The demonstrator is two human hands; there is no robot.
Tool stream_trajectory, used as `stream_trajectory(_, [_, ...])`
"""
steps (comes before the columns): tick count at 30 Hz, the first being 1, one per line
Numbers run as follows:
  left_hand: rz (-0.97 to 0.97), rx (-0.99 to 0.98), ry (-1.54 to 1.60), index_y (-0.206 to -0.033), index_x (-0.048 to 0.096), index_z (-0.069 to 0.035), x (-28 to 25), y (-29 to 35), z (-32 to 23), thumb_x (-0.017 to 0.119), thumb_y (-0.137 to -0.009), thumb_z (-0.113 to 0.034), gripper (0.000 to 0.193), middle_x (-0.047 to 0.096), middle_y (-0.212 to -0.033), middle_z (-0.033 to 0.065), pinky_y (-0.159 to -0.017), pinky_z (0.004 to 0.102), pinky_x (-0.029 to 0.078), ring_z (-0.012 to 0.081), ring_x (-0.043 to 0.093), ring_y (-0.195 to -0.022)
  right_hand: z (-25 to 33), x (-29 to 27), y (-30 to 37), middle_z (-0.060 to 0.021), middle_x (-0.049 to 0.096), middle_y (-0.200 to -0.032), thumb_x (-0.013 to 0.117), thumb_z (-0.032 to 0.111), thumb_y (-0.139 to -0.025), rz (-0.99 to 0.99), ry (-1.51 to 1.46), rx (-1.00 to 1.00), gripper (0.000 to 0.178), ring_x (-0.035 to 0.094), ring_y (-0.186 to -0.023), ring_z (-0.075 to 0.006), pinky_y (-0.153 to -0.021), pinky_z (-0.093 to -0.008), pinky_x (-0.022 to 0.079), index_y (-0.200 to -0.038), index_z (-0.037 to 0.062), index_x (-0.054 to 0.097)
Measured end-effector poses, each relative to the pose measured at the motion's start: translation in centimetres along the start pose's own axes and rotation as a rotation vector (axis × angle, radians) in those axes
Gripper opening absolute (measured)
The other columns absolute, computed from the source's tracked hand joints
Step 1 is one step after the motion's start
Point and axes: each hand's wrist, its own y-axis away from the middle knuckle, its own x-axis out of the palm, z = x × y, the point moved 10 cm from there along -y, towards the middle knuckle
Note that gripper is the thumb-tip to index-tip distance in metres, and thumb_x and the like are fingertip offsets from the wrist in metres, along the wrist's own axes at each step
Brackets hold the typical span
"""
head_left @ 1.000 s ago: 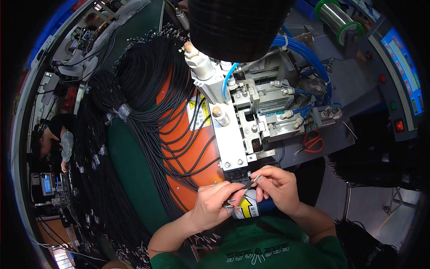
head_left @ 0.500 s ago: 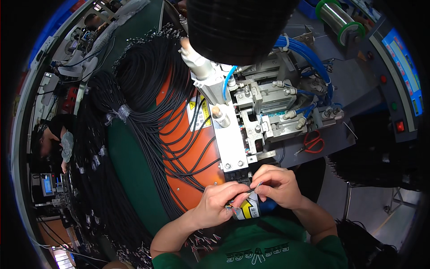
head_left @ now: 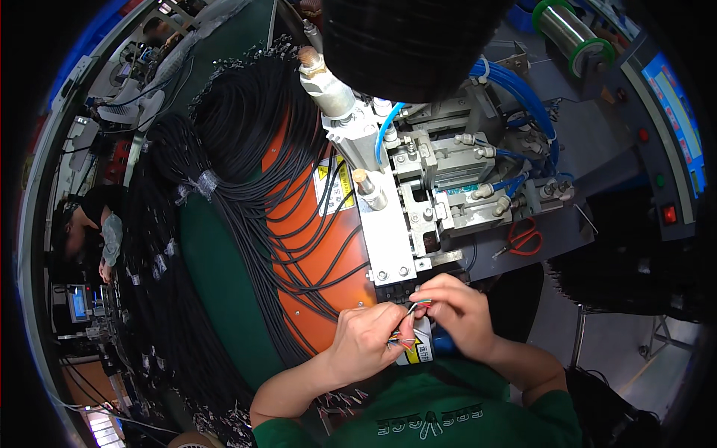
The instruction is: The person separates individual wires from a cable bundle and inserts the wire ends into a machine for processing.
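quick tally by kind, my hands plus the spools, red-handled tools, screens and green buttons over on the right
Left hand and right hand: 2
Green-rimmed spool: 1
Red-handled tool: 1
Screen: 1
Green button: 1
Total: 6

The left hand (head_left: 364, 337) is curled, with its back turned upward; the right hand (head_left: 461, 313) pinches just beside it. Both forearms (head_left: 295, 388) slant inward.
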Motion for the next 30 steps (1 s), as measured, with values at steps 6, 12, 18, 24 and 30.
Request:
stream_trajectory(6, [0.059, -0.095, 0.194, -0.08, 0.056, -0.004, 0.5, 0.0, 1.5, 0.067, -0.074, -0.002, 0.012, 0.058, -0.065, 0.0075, -0.051, 0.0334, 0.048, 0.0253, 0.06, -0.055, -2.6, 0.9, -0.3, -0.0072, 0.062, -0.096, 0.06, 0.003, -0.09, 0.099, -0.527, 0.315, 0.02, 0.061, -0.076, -0.0089, -0.061, -0.0195, 0.045, -0.109, -0.0034, 0.065])
stream_trajectory(12, [0.118, -0.153, 0.319, -0.077, 0.055, -0.002, 1.0, -0.1, 2.0, 0.064, -0.079, -0.003, 0.01, 0.059, -0.065, 0.0103, -0.049, 0.0344, 0.046, 0.0263, 0.058, -0.053, -3.0, 0.6, -0.6, -0.0067, 0.062, -0.093, 0.059, 0.002, -0.09, 0.115, -0.487, 0.321, 0.018, 0.061, -0.073, -0.0082, -0.057, -0.0184, 0.044, -0.105, -0.0035, 0.066])
stream_trajectory(18, [0.073, 0.054, -0.034, -0.085, 0.061, -0.001, 0.6, 0.0, -0.3, 0.062, -0.081, -0.002, 0.005, 0.056, -0.06, 0.0044, -0.046, 0.0305, 0.045, 0.0184, 0.056, -0.048, -0.7, -0.8, -1.3, -0.0037, 0.061, -0.081, 0.064, 0.004, -0.083, 0.081, 0.095, 0.075, 0.01, 0.059, -0.059, -0.0087, -0.049, -0.0229, 0.044, -0.092, -0.0012, 0.067])
stream_trajectory(24, [0.048, 0.149, -0.358, -0.108, 0.061, 0.003, 0.4, 0.4, -1.2, 0.067, -0.058, -0.004, 0.051, 0.058, -0.089, 0.009, -0.058, 0.0318, 0.048, 0.0221, 0.059, -0.07, 3.3, 0.2, -1.5, -0.0069, 0.052, -0.07, 0.065, 0.01, -0.076, -0.009, 0.857, -0.219, 0.011, 0.057, -0.052, -0.0246, -0.047, -0.0355, 0.045, -0.071, 0.0044, 0.057])
stream_trajectory(30, [0.099, 0.132, -0.346, -0.113, 0.059, 0.003, 0.9, 0.4, -0.8, 0.067, -0.058, -0.007, 0.057, 0.057, -0.091, 0.0098, -0.061, 0.0339, 0.048, 0.0238, 0.057, -0.073, 2.8, 0.2, -1.4, -0.0081, 0.052, -0.071, 0.063, 0.008, -0.077, -0.005, 0.814, -0.188, 0.008, 0.057, -0.053, -0.026, -0.048, -0.0369, 0.046, -0.075, 0.003, 0.057])
